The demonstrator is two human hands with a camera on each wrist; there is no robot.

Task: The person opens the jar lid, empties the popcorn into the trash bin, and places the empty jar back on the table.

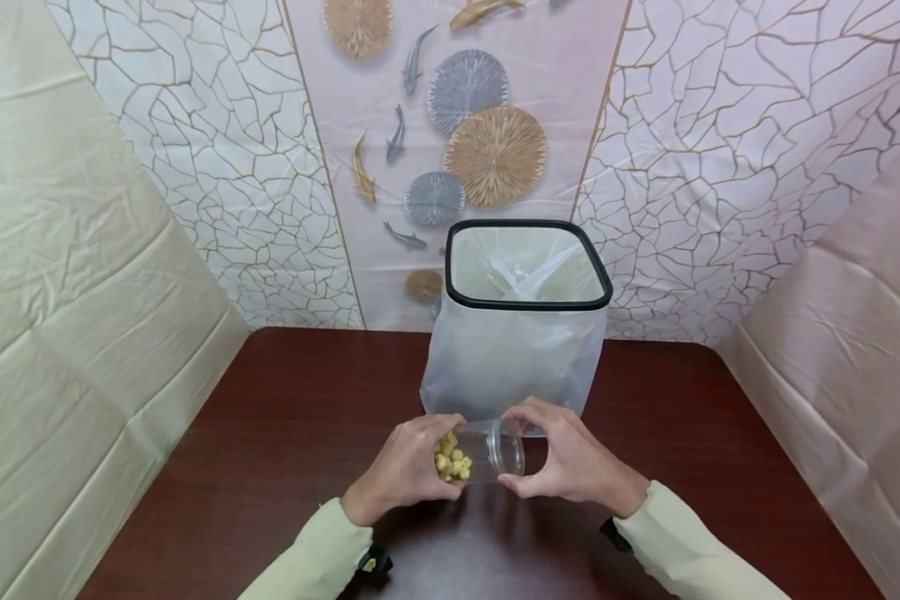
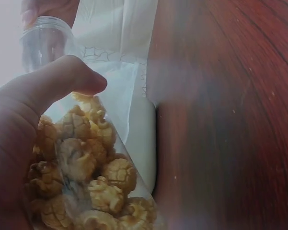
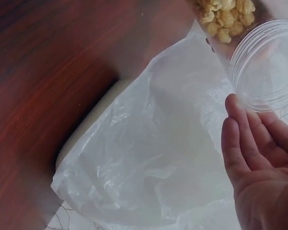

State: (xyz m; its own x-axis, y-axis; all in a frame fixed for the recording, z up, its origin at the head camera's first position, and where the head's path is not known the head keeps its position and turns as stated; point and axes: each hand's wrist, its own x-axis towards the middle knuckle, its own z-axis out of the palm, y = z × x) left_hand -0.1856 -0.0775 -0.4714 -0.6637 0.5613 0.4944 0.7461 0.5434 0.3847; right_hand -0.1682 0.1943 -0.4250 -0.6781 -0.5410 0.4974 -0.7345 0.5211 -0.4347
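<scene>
A clear plastic jar [image 1: 482, 454] lies on its side in the air in front of the bin, its threaded rim toward the right. Caramel popcorn [image 2: 105, 179] is gathered at its left, bottom end. My left hand [image 1: 412, 462] grips that end, with the thumb across the jar in the left wrist view. At the rim, my right hand [image 1: 573, 458] holds the jar between thumb above-and-below-placed fingers. The right wrist view shows its fingertips [image 3: 234, 103] touching the ridged rim [image 3: 259, 62]. Whether a clear lid covers the mouth I cannot tell.
Right behind the hands stands a white bin [image 1: 513, 358], lined with a translucent plastic bag [image 3: 148, 143] under a black rim [image 1: 528, 306]. The dark red wooden table [image 1: 285, 433] ends at a patterned cloth backdrop [image 1: 232, 167]. Pale cloth walls flank both sides.
</scene>
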